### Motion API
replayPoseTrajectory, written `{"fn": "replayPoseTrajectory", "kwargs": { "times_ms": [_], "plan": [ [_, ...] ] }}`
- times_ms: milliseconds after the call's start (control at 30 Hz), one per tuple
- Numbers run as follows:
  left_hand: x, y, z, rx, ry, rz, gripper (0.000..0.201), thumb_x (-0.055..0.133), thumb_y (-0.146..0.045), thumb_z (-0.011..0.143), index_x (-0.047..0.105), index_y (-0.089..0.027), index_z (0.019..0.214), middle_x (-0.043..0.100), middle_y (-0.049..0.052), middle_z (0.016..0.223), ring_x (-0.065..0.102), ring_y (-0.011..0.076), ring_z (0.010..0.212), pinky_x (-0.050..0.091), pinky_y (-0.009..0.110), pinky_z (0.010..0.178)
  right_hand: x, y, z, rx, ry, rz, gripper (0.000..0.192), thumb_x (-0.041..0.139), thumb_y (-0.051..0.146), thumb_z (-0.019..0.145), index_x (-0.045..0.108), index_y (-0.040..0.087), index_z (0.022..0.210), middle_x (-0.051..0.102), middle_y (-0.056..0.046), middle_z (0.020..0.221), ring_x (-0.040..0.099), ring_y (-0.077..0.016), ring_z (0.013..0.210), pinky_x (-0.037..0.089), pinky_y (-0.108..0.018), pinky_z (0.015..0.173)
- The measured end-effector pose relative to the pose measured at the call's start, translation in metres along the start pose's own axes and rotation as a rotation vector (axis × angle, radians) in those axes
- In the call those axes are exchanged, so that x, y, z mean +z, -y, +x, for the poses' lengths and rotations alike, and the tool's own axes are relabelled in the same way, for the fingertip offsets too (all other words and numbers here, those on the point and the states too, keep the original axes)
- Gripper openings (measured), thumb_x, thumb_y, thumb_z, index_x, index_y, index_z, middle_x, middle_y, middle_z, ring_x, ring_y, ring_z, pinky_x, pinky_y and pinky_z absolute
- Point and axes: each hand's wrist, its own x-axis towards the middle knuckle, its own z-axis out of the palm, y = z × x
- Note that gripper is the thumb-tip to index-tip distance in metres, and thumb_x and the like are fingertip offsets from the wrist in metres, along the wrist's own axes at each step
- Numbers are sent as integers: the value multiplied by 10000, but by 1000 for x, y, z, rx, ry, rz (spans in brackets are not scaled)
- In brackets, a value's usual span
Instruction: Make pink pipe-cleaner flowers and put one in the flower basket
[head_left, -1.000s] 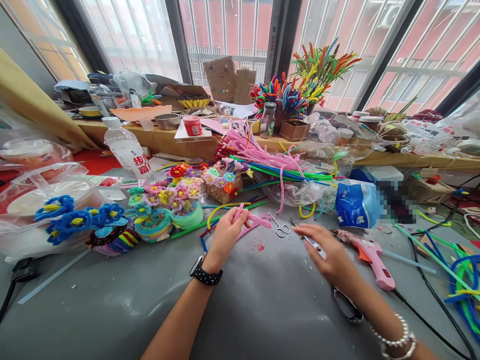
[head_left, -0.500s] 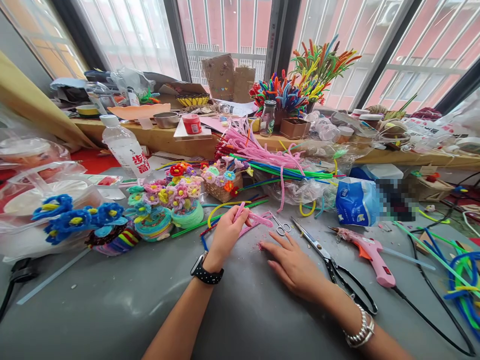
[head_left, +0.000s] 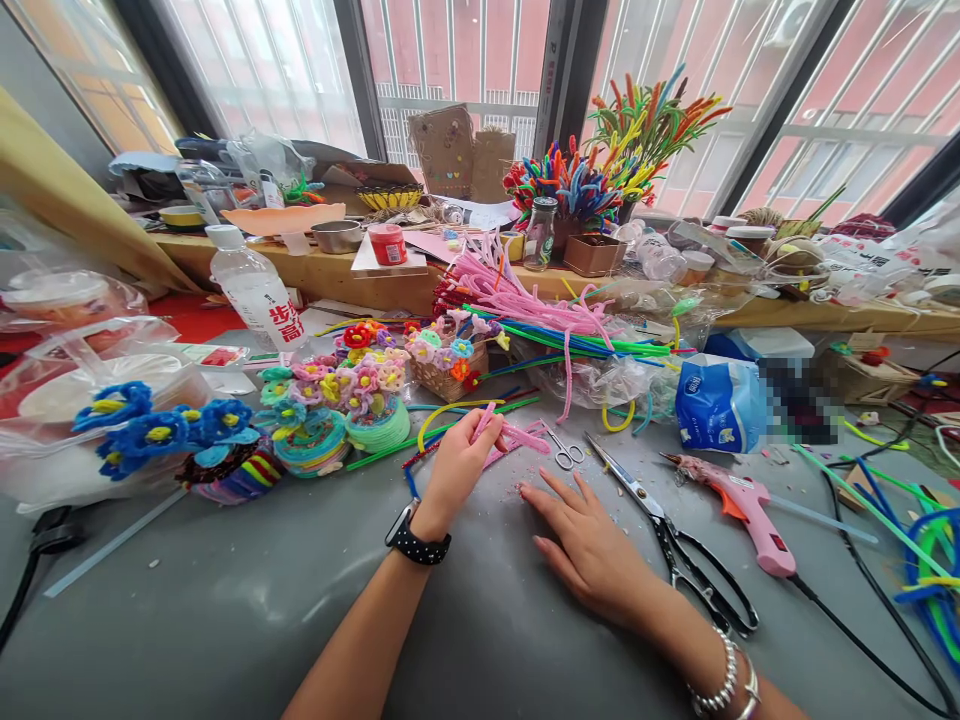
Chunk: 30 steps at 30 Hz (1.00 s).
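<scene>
Pink pipe cleaners [head_left: 529, 438] are pinched between the thumb and fingers of my left hand [head_left: 459, 462], which wears a dark watch. Some of their length is hidden behind that hand. My right hand [head_left: 589, 540] rests on the grey table with its fingers spread, holding nothing. Tiny pink bits lie by its fingertips. Small scissors [head_left: 568, 453] lie just beyond it. Large black-handled scissors [head_left: 667, 530] lie to its right, blades pointing away. Green and blue pipe cleaners [head_left: 390, 452] lie beyond my left hand.
Pipe-cleaner flower pots [head_left: 311, 447] stand at the left, near a water bottle [head_left: 259, 295]. A pink glue gun [head_left: 739, 505] with a black cord lies right, below a blue tissue pack [head_left: 718, 405]. A pink pipe-cleaner bundle [head_left: 525, 290] lies at the back against the wooden ledge [head_left: 330, 268].
The camera view has shifted slightly. My left hand keeps its pinch on the pink pipe cleaners, and my right hand stays spread on the table.
</scene>
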Motion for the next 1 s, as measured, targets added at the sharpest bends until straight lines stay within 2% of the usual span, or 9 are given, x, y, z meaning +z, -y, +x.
{"fn": "replayPoseTrajectory", "kwargs": {
  "times_ms": [133,400,767,900,1000],
  "plan": [
    [0,1,0,-17,12,-6,266,422,-379,794,511,-172,653,536,-29,614,442,93,541,320,211,540,-3,4,1,-30,42,-31,450,289,342,873,332,151,1278,432,-50,1289,225,-225,1264,90,-575,1015],
    [0,3,0,-14,17,-30,256,424,-376,792,515,-165,681,537,-27,606,473,107,599,342,217,603,-2,11,5,-61,2,-95,452,351,337,847,414,107,1231,463,-137,1246,339,-260,1208,165,-566,1001],
    [2,4,1,-4,16,-41,265,438,-373,780,518,-166,635,550,-21,620,496,113,620,352,221,635,0,9,7,-61,14,-96,420,329,326,861,416,141,1229,472,-107,1246,354,-244,1201,179,-549,1005],
    [2,3,1,-14,21,-40,267,429,-387,782,528,-169,665,542,-22,616,487,114,614,343,220,605,-1,5,8,-47,31,-6,417,321,334,865,408,152,1230,470,-94,1252,325,-240,1218,123,-557,1013],
    [1,1,0,-8,11,-24,264,432,-387,781,527,-172,661,547,-15,617,490,125,638,339,224,621,-2,-1,8,53,-22,220,393,293,327,877,400,195,1232,472,-62,1254,301,-214,1233,80,-542,1025]
  ]
}}
